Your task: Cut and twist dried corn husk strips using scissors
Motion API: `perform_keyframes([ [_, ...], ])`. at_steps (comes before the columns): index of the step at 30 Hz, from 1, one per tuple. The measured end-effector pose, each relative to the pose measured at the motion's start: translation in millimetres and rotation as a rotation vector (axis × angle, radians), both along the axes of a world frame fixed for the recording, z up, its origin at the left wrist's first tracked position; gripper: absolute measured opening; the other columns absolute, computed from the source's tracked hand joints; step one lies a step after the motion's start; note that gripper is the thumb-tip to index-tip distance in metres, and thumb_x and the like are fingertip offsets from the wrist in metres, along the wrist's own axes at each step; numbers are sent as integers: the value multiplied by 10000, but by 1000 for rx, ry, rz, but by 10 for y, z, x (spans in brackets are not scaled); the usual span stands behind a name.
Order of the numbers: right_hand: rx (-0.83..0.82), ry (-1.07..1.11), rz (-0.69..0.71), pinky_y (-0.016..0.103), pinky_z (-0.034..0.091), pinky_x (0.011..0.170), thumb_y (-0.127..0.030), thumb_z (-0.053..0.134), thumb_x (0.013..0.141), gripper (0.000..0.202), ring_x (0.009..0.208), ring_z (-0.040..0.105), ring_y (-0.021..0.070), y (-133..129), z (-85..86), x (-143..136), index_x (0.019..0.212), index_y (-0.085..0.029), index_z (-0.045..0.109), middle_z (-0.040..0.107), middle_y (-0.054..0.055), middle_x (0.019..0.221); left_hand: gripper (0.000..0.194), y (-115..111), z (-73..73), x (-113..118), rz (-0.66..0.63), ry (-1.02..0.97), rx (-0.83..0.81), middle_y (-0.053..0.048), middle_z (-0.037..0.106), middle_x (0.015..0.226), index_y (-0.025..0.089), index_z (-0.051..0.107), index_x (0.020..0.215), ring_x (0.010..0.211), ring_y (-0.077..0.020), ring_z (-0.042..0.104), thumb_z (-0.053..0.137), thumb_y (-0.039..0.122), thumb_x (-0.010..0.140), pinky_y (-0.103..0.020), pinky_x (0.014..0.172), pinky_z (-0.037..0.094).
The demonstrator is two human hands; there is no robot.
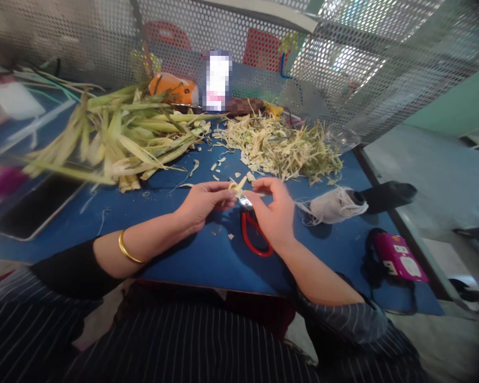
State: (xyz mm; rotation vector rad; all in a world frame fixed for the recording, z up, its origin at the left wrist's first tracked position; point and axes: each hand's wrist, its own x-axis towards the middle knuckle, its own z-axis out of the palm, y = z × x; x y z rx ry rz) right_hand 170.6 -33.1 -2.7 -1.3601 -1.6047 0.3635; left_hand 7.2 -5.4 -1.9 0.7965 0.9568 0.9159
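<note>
Near the middle of the blue table (pixel 191 250), my left hand (pixel 207 205) pinches a small pale yellow strip (pixel 238 187) that looks curled or looped. My right hand (pixel 274 210) is closed at the strip's right side, its fingertips close to those of my left hand. Red-handled scissors (pixel 257 242) lie beneath my right hand, their metal part at the strip and their handles over the table. Whether my right hand grips the scissors or only the strip is hidden. Small pale scraps (pixel 217 169) are scattered just beyond my hands.
Long husks (pixel 123 130) are heaped at the back left, shredded pieces (pixel 283 146) at the back centre. White thread spool (pixel 337 206) and dark spool (pixel 389 197) lie right, above a magenta box (pixel 401 258). A dark flat device (pixel 40 205) lies left. A perforated metal screen (pixel 231 32) stands behind.
</note>
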Motion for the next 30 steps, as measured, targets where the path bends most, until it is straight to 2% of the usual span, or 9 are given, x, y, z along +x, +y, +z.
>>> perform_keyframes([
  [3,241,-321,-28,403,413,864,-309,655,815,101,924,590,213,-11,41,43,889,-242,668,628,49,923,271,25,-2,-18,3,-44,-63,-24,669,692,140,732,893,607,-89,599,799,224,644,-243,639,488],
  [6,292,-457,-22,416,391,850,-318,676,802,76,898,589,216,-17,46,33,855,-267,695,637,31,884,260,11,-13,-17,-23,-57,-35,-32,676,713,139,736,895,609,-80,591,791,246,664,-240,644,484],
  [13,209,-308,-16,411,407,898,-281,670,808,41,953,594,207,-7,-26,-43,815,-241,663,668,20,937,264,-28,-34,19,-11,-53,49,-35,686,730,139,740,886,619,-85,585,795,258,657,-256,659,478],
  [19,183,-238,-10,414,420,922,-277,674,801,90,1006,600,213,-8,-40,-53,881,-240,654,675,34,979,276,-17,-56,33,17,-37,122,-15,662,688,138,736,902,591,-81,549,778,283,671,-263,647,473],
  [23,212,-274,3,424,421,913,-292,672,807,88,986,607,212,6,-56,-31,889,-262,675,683,23,967,247,-17,-60,38,25,-21,117,-18,664,692,143,739,884,589,-80,550,772,268,674,-261,638,471],
  [30,332,-412,-4,461,352,1011,-294,661,821,38,1004,618,203,11,-46,-1,843,-293,692,690,-4,924,264,-24,-84,33,10,-25,136,-16,673,705,152,741,885,590,-78,549,777,310,676,-256,633,471],
])
